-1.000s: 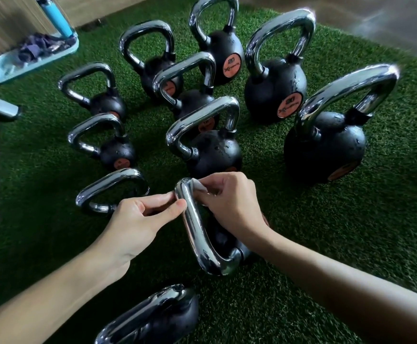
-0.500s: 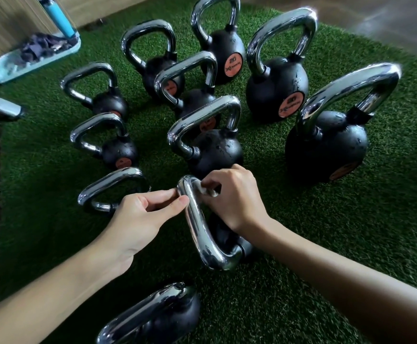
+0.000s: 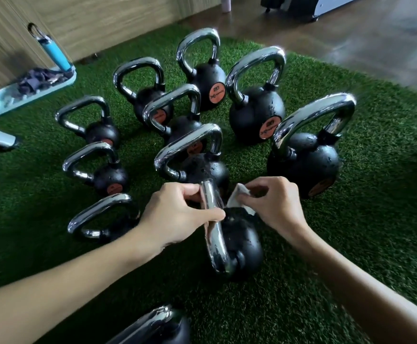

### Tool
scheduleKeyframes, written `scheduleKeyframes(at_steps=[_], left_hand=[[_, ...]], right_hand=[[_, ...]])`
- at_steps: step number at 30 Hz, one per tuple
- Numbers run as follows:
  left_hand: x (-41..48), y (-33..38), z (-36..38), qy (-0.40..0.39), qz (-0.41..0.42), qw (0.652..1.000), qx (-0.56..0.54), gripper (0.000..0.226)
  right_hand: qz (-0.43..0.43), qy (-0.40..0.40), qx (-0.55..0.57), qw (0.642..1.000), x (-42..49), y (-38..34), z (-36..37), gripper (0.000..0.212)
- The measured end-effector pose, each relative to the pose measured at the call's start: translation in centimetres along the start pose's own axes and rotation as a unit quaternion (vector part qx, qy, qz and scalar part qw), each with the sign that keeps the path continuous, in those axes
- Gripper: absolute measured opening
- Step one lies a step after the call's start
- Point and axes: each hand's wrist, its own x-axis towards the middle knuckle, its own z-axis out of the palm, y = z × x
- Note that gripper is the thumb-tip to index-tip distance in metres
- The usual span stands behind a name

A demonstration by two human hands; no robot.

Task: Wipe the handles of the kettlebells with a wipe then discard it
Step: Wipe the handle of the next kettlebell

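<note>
Our left hand (image 3: 177, 214) is gripping the handle (image 3: 214, 234) of the near kettlebell (image 3: 242, 244), fingers clamped round it. Our right hand (image 3: 274, 207) is pinching the wipe (image 3: 237, 197) just right of it. Far left, a tray (image 3: 11, 99) is holding dark cloth (image 3: 41, 76), with a blue bottle (image 3: 54, 52) at its far end.

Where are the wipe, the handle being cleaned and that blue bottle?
handle (image 3: 216, 244): head view, lower stretch of the chrome bar.
wipe (image 3: 236, 197): head view, white fold just right of the handle.
blue bottle (image 3: 54, 52): head view, middle of its body.
</note>
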Motion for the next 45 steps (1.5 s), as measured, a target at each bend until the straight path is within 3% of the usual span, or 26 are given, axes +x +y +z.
scheduleKeyframes(at_steps=[3,10,15,20,22,26,34,40,45], left_hand=[[-0.4,3.1,0.8,-0.033,0.071,0.994,0.082,0.038],[0.9,3.1,-0.8,-0.118,0.140,0.975,0.122,0.078],[1.3,3.5,-1.1,-0.198,0.198,0.948,0.153,0.076],[2.0,4.6,-1.2,-0.223,0.251,0.921,0.197,0.076],[1.8,4.0,-1.8,-0.204,0.255,0.927,0.183,0.070],[1.8,2.2,-4.9,-0.086,0.214,0.967,0.110,0.029],[7.7,-0.7,-10.3,0.095,0.160,0.959,0.215,0.038],[12.9,-1.2,-11.2,0.050,0.112,0.981,0.148,0.027],[14.2,-3.1,-10.8,0.037,0.145,0.978,0.143,0.032]], right_hand=[[0.054,0.026,0.030,0.998,-0.1,1.3,-2.8,0.012],[0.067,0.034,0.099,0.992,-0.3,1.4,-6.7,0.010],[0.056,0.039,0.107,0.992,0.5,0.4,-6.7,0.012],[0.038,0.010,0.105,0.994,1.3,-0.4,-6.5,0.012],[0.028,0.005,0.106,0.994,1.7,-0.8,-6.3,0.012],[-0.006,-0.012,0.096,0.995,2.8,-2.3,-5.8,0.012],[-0.123,-0.030,0.015,0.992,9.1,-8.0,-2.0,0.015],[-0.273,-0.055,-0.104,0.955,13.8,-11.2,1.9,0.018],[-0.352,-0.088,-0.193,0.912,13.5,-10.7,5.3,0.017]])
